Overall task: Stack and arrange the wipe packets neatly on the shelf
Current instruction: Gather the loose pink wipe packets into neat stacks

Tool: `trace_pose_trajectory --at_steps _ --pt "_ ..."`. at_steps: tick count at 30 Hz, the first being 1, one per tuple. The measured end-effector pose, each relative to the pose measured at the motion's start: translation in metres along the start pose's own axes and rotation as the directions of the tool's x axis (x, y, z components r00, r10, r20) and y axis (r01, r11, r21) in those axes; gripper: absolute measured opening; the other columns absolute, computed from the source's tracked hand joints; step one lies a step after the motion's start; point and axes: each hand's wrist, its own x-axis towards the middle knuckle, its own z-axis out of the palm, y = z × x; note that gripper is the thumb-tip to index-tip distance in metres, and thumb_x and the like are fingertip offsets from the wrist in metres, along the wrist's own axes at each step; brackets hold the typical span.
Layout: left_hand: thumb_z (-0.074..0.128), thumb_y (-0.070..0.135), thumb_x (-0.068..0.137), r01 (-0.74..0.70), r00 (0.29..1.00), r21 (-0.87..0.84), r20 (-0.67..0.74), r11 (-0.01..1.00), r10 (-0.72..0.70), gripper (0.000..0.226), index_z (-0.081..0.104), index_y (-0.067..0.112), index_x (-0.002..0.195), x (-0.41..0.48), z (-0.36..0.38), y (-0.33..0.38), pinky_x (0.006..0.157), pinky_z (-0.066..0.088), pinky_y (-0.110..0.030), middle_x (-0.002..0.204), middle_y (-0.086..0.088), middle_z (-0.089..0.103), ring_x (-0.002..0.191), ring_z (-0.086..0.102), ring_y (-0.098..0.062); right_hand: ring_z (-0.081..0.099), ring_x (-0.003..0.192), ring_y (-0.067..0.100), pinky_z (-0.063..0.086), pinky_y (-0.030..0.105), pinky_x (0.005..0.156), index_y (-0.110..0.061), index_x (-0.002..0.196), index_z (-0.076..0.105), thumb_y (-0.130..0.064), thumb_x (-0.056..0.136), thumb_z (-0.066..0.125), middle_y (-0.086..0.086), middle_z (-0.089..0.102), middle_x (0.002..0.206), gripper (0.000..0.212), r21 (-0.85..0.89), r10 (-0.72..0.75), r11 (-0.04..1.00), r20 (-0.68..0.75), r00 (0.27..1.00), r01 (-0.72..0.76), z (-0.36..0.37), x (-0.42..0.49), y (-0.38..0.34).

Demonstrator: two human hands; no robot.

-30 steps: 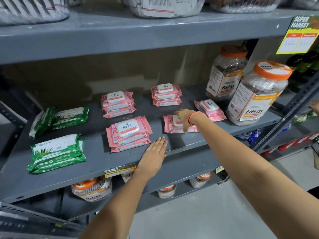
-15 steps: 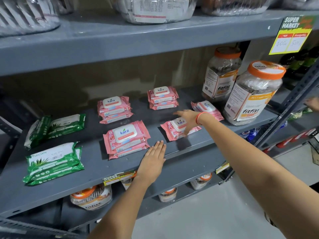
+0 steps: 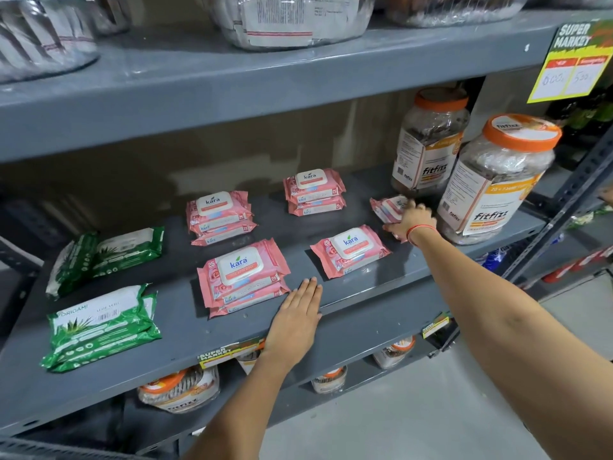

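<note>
Pink Kara wipe packets lie on the grey shelf (image 3: 381, 290). Three stacks stand at back left (image 3: 220, 215), back middle (image 3: 313, 190) and front left (image 3: 243, 277). A single pink packet (image 3: 350, 250) lies flat at front middle. My right hand (image 3: 411, 219) reaches to the far right and grips another pink packet (image 3: 386, 207) beside the jars, thumb under its near edge. My left hand (image 3: 297, 315) rests flat on the shelf's front edge, just right of the front stack, holding nothing.
Green Origami wipe packets lie at the left, a stack in front (image 3: 102, 323) and more behind (image 3: 109, 254). Two orange-lidded Fitfizz jars (image 3: 428, 144) (image 3: 497, 180) stand at the right. A shelf runs close overhead, bearing a yellow price tag (image 3: 570, 64). More jars sit on the shelf below.
My right hand left the front-middle packet, which now lies uncovered, and moved right and back onto the packet beside the jars. My left hand stayed put.
</note>
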Motion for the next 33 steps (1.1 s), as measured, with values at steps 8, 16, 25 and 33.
trace_pose_trajectory --at_steps 8,16,25,33 --pt "0.021 0.028 0.102 0.000 1.000 0.005 -0.007 1.000 0.000 0.055 -0.005 0.006 0.145 -0.001 -0.001 0.000 0.114 -0.002 -0.036 0.157 -0.013 0.002 0.144 0.002 -0.025 0.029 0.135 0.038 0.031 0.051 0.108 -0.003 0.140 0.028 -0.044 0.077 0.071 0.022 0.029 0.146 0.087 0.116 0.081 0.990 -0.052 0.995 -0.074 -0.005 -0.006 -0.006" --pt "0.019 0.029 0.102 0.007 1.000 -0.005 -0.019 1.000 -0.007 0.055 -0.003 0.005 0.146 -0.002 0.000 0.002 0.112 -0.005 -0.035 0.157 -0.013 0.005 0.144 0.004 -0.025 0.038 0.125 0.038 0.039 0.049 0.103 -0.001 0.131 0.041 -0.040 0.072 0.074 0.022 0.039 0.134 0.078 0.370 0.039 0.929 -0.127 0.991 0.011 -0.018 -0.034 -0.021" --pt "0.022 0.028 0.102 0.005 1.000 -0.025 -0.026 1.000 -0.005 0.054 0.002 0.005 0.146 -0.001 -0.001 0.002 0.113 -0.004 -0.034 0.157 -0.012 0.007 0.144 0.005 -0.024 0.037 0.126 0.031 0.040 0.043 0.101 -0.007 0.132 0.042 -0.046 0.071 0.075 0.017 0.037 0.139 0.079 0.291 -0.115 0.947 -0.090 0.989 0.137 -0.001 -0.074 -0.046" --pt "0.022 0.028 0.102 0.009 0.999 -0.005 -0.035 1.000 -0.009 0.054 0.001 0.005 0.146 -0.001 -0.001 0.002 0.113 -0.003 -0.034 0.157 -0.012 0.008 0.144 0.006 -0.025 0.039 0.123 0.028 0.042 0.041 0.099 -0.010 0.133 0.040 -0.042 0.065 0.079 0.014 0.041 0.132 0.084 0.204 -0.278 0.937 -0.053 0.959 0.283 -0.006 -0.079 -0.050"
